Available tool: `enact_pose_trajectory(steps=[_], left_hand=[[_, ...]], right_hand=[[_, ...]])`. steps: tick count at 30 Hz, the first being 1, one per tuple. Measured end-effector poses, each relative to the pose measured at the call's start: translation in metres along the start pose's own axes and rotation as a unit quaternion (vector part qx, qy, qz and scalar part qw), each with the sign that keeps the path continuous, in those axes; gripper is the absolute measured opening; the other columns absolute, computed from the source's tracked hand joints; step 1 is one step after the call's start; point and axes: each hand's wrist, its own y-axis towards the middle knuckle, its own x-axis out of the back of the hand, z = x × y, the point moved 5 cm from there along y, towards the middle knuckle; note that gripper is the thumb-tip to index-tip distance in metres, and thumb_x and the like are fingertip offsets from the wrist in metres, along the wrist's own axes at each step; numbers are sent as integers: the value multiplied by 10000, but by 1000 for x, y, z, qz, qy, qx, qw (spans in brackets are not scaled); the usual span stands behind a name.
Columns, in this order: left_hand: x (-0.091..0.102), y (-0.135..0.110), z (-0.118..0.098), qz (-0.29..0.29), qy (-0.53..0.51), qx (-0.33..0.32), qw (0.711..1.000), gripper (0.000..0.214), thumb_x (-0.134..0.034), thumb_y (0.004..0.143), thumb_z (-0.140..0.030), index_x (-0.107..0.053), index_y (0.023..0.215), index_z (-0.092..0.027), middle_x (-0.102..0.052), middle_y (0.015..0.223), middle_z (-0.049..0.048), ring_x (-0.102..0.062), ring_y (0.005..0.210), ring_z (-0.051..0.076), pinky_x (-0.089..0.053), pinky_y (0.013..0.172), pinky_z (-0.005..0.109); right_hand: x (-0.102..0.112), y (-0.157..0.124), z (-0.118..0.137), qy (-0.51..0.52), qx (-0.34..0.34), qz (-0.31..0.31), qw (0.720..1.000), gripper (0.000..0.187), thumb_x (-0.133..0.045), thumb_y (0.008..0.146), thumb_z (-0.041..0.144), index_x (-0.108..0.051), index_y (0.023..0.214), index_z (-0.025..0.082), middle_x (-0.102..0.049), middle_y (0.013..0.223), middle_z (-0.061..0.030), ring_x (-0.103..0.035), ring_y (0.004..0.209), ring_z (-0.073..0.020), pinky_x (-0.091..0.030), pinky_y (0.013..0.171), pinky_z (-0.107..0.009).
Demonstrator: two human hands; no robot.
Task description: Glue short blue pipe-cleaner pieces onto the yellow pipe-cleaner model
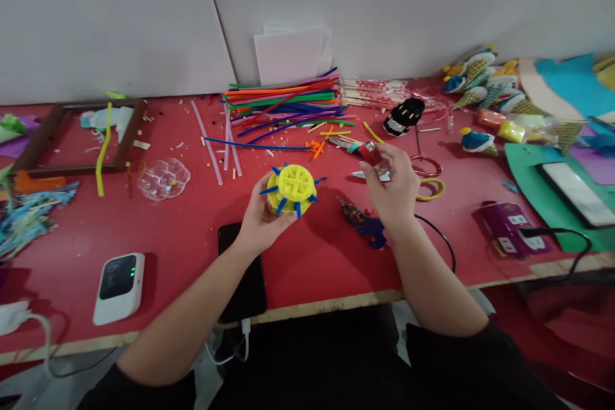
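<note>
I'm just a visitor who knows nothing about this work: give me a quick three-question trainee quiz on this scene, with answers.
1. Which hand holds the yellow piece with blue spikes?
2. True or false: the glue gun lies on the red table.
3. What colour is the socket block at the right? A) green B) purple C) white

Key: 1. The left hand. 2. True. 3. B.

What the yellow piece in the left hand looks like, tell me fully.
The yellow piece is round and wheel-like, with spokes across its rimmed face. Short blue spikes jut outward around its side. Its material is too blurred to tell. The left hand grips it over the red table, that face toward the camera.
</note>
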Motion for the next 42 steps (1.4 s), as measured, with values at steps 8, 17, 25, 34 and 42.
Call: enact_pose_trajectory(steps=[8,17,25,34,42], left_hand=[[5,3,6,-58,-31,56,996,595,-967,578,-331,-577,1022,-261,-756,1061,31,-764,994,245,-626,956,453],[9,6,-4,-81,16,55,995,575,-976,553,-313,-607,981,-208,-768,960,41,-775,927,231,-640,911,406],[18,6,-17,-147,75,1,986,606,-980,531,-333,-592,984,-223,-763,966,34,-781,903,232,-656,854,373],[29,11,-17,-215,86,-1,973,617,-956,541,-349,-612,1037,-223,-771,1060,58,-773,972,249,-626,935,419],[30,11,-14,-179,198,37,963,549,-917,546,-395,-629,986,-238,-771,985,68,-773,939,306,-635,885,485]], right_hand=[[6,12,-16,-37,12,-15,999,262,-644,895,354,-723,1118,240,-676,1067,-105,-675,1009,-272,-580,916,-454],[6,38,-72,-169,-100,98,976,288,-645,830,291,-741,1071,165,-737,1003,-139,-683,928,-305,-548,860,-470],[-3,78,-93,-228,-82,181,953,99,-676,746,222,-738,822,203,-748,831,-128,-654,913,-328,-512,838,-458],[35,28,-55,-135,42,285,948,263,-506,851,184,-743,963,197,-762,1090,-120,-686,1076,-291,-522,1006,-483],[63,-82,-40,-30,94,280,955,471,-487,763,58,-682,1155,228,-749,1093,-93,-701,1040,-270,-596,939,-490]])
